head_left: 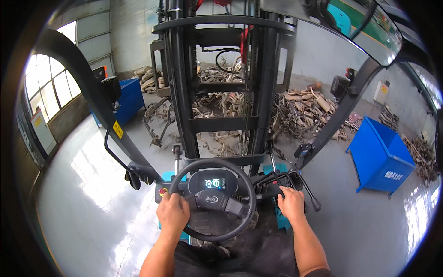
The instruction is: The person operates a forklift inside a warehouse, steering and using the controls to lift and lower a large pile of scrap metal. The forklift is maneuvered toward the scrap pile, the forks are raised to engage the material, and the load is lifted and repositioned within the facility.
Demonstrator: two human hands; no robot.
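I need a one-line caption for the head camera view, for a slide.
Left hand grips the black round steering wheel, right hand rests on black control levers, facing the black steel forklift mast.

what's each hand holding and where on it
The left hand grips the steering wheel at its left rim. The right hand rests on the control levers, fingers over their tops.

A grey, glossy floor [360, 231] carries everything, with window glare on its left part; a forklift mast [221, 92] stands on it at the middle; behind the mast lies a scrap heap [304, 111], spreading right; a blue bin [380, 157] stands at right, just beside a smaller scrap pile [422, 157]; another blue bin [127, 99] stands at left by the wall.
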